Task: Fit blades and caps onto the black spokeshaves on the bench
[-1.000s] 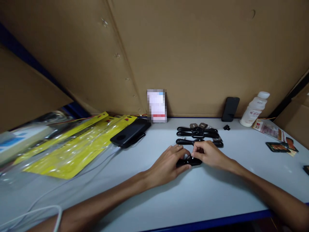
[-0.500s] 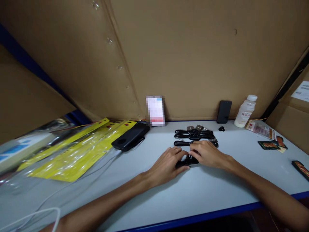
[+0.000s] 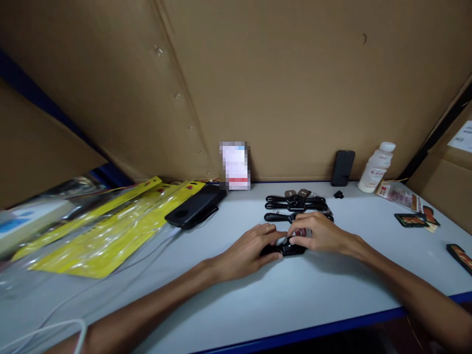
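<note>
Small black flat piece (glossy), left hand, right hand gripping

Black part, yellow packets

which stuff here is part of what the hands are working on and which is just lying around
In use: left hand, right hand, small black part held between them, row of black parts just behind.

Lying about: yellow packets, power bank, phone, white bottle, snack wrappers.
</note>
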`<state>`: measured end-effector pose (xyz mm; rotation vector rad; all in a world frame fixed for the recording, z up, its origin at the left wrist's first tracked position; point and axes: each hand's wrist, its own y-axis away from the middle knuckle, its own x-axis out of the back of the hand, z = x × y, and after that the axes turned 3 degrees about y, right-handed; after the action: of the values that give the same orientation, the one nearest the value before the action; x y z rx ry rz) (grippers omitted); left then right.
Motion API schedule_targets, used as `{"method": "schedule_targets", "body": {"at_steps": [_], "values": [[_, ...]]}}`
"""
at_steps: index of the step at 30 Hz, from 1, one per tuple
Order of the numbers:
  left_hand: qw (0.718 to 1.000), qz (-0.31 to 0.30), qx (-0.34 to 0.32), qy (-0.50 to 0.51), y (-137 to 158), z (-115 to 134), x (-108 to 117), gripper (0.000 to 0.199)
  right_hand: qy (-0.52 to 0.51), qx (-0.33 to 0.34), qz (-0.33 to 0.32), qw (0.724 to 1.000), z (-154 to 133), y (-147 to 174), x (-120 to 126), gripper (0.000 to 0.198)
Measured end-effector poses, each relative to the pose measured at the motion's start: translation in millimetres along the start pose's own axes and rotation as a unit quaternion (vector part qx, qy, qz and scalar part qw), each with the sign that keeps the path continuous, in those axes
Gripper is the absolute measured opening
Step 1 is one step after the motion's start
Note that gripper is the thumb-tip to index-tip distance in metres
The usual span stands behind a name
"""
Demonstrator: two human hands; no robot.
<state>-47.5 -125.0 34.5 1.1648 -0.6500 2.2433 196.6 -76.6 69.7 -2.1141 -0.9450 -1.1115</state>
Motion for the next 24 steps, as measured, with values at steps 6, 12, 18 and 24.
{"method": "schedule_targets", "body": {"at_steps": [6, 12, 18, 24], "values": [[1.0, -0.017, -0.017, 0.008, -0.4, 0.6, 4.8, 0.032, 0.043, 0.03, -0.014, 0.999, -8.0, 4.5, 0.1, 0.015], [0.999, -0.028, -0.021, -0.002, -0.5, 0.4, 4.9, 0.027, 0.075, 0.033, -0.011, 0.997, -8.5, 4.7, -4.9, 0.019], [0.999, -0.025, -0.019, -0.008, -0.4, -0.6, 4.0, 0.026, -0.015, -0.025, 0.015, 0.999, -5.5, -0.7, -15.9, 0.018], [0.999, -0.03, -0.016, -0.007, -1.4, 0.4, 6.7, 0.033, -0.023, -0.084, 0.021, 0.996, -10.2, -2.4, -14.4, 0.016]]}}
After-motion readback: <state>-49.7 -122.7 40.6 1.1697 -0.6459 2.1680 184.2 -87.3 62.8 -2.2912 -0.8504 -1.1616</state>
